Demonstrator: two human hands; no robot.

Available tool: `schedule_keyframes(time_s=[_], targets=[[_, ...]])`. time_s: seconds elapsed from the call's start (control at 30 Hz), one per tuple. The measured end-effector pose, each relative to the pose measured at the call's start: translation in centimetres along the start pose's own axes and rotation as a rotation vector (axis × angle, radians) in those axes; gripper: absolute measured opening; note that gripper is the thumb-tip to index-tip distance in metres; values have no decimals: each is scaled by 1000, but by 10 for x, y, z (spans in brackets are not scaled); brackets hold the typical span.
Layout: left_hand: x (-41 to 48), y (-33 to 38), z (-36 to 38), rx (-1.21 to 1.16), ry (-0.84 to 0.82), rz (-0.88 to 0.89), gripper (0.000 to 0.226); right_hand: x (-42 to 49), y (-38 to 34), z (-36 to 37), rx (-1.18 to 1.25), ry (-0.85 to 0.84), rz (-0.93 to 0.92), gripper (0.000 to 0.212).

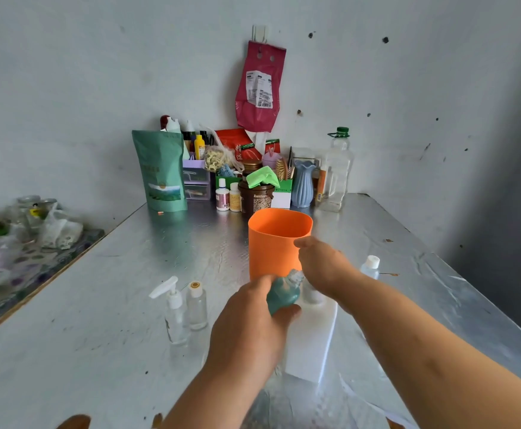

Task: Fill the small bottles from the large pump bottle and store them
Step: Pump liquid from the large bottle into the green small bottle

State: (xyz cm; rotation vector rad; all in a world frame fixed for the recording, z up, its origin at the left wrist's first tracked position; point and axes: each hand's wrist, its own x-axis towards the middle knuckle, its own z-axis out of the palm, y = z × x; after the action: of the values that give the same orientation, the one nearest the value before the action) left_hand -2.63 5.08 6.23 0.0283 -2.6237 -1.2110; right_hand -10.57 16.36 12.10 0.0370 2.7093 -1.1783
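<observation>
A small teal bottle [282, 294] is gripped in the left hand [250, 320], held tilted above the foil-covered surface [98, 305], its clear open neck pointing up and to the right. The fingers and thumb are wrapped around its lower body, so only the upper part is seen. The right hand [324, 269] is held over the top of the large white pump bottle [313, 332], which stands just right of the teal bottle; the pump head is hidden beneath the palm, and whether it is actually grasped cannot be told (the fingers are curled downward, the thumb pointing toward the orange container). The teal bottle's neck is found just below that hand, close to where the spout would be, though the spout itself is covered.

An orange container [276, 243], open at the top, is set directly behind both hands. To the left, two clear small bottles are stood side by side: a spray bottle [175, 314] with a white trigger head and a clear bottle [196, 306] with a white cap. Another clear bottle with a white cap [370, 267] is stood to the right, partly hidden behind the right forearm. At the far end of the surface, against the wall, a green pouch [160, 171], a blue vase [303, 184] and assorted clutter are gathered.
</observation>
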Motion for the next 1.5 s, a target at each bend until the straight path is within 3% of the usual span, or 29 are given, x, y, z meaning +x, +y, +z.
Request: schedule_keyframes(time_s=[0.07, 0.2, 0.37, 1.5], targets=[[-1, 2, -1, -3, 2, 5, 29, -3, -2, -1, -43, -52, -13, 42], [-3, 7, -3, 4, 22, 19, 28, 0, -2, -4, -154, 58, -76, 37], [-1, 11, -4, 20, 30, 25, 29, 2, -2, -7, -244, 37, -116, 37], [2, 11, -6, 117, 14, -23, 30, 8, 3, -2, -191, 22, -132, 38]])
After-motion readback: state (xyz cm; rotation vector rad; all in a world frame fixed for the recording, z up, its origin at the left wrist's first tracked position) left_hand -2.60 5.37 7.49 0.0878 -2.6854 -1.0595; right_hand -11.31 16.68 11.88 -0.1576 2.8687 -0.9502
